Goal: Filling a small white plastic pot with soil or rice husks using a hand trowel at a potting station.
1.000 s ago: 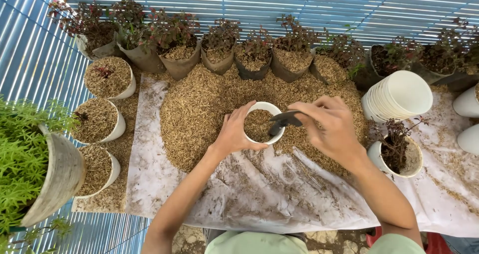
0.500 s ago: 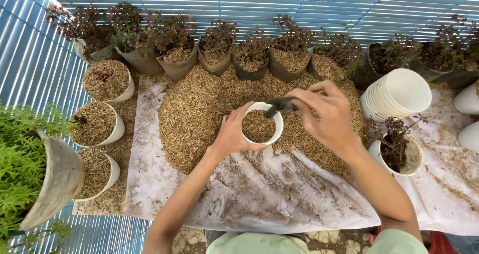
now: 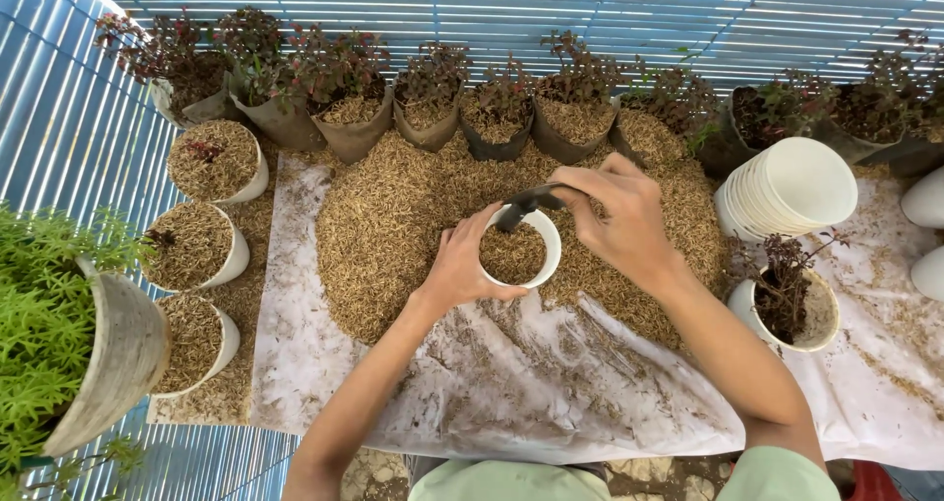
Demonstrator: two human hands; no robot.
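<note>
Far left, at nine o'clock: a tilted pot of green foliage point(image 3: 59, 344), then three husk-filled white pots point(image 3: 202, 255) in a column. Centre: left hand point(image 3: 462, 265), grip curled around the small white pot point(image 3: 518, 247), steadying it at the near edge of the husk heap point(image 3: 393, 216) on the pale sheet point(image 3: 511, 383). Pot now close to full of husk. Right hand point(image 3: 624, 216), grip closed on a dark scoop point(image 3: 526, 204), lifted since a second ago from inside the pot up to the rim at twelve o'clock, blade tipped down toward the fill. Reads as one load just emptied. At three o'clock: stacked empty white pots point(image 3: 787, 191), and below them a potted reddish seedling point(image 3: 787, 299)
</note>
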